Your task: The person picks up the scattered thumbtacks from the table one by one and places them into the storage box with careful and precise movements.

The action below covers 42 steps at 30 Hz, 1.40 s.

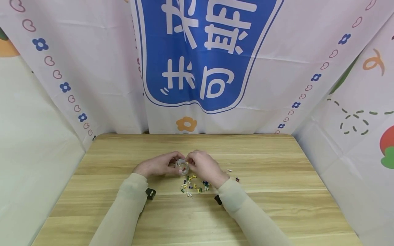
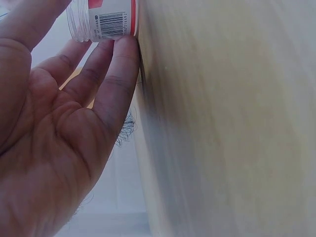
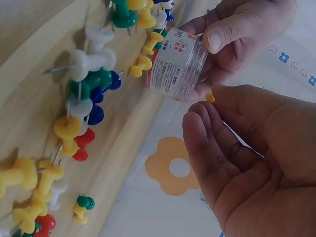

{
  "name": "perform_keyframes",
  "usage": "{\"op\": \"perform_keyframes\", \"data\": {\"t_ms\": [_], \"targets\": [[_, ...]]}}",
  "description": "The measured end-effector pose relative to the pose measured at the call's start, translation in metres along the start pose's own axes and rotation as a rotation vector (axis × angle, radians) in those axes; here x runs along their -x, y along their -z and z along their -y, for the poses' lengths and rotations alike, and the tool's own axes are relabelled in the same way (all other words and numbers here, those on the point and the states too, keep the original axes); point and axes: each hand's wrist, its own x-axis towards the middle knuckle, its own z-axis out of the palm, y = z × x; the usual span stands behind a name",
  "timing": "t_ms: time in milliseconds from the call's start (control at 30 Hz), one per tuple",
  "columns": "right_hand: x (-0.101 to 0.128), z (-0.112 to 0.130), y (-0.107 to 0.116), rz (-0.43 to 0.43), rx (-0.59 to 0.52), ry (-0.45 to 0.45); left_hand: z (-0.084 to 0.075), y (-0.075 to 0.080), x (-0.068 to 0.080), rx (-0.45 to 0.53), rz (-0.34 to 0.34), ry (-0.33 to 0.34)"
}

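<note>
A small clear plastic jar (image 1: 182, 167) with a red and white label stands on the wooden table (image 1: 277, 191), and my left hand (image 1: 157, 165) grips it with thumb and fingers. The same jar (image 3: 175, 65) shows in the right wrist view and the jar (image 2: 104, 19) in the left wrist view. My right hand (image 1: 201, 164) hovers at the jar's mouth and pinches a yellow push pin (image 3: 210, 97) between its fingertips. A heap of coloured push pins (image 1: 194, 185) lies on the table just in front of the jar, the pins (image 3: 79, 103) being yellow, white, green, blue and red.
Two stray pins (image 1: 233, 174) lie to the right of my right hand. A printed cloth backdrop (image 1: 209, 58) hangs behind the table's far edge and down both sides.
</note>
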Motion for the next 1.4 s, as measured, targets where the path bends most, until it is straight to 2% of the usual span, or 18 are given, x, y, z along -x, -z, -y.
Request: {"op": "perform_keyframes", "data": {"t_ms": [200, 400, 1033, 1400], "targets": [[-0.002, 0.001, 0.001, 0.021, 0.036, 0.010, -0.002, 0.000, 0.001, 0.000, -0.002, 0.006], [0.004, -0.004, 0.011, 0.030, 0.052, 0.001, -0.003, 0.000, 0.001, -0.004, -0.002, 0.008], [0.028, -0.035, 0.053, 0.015, 0.109, -0.071, -0.003, -0.001, 0.000, -0.019, -0.019, 0.050], [0.035, -0.058, 0.060, 0.042, 0.144, -0.062, -0.002, -0.001, 0.000, -0.025, -0.018, 0.042]]}}
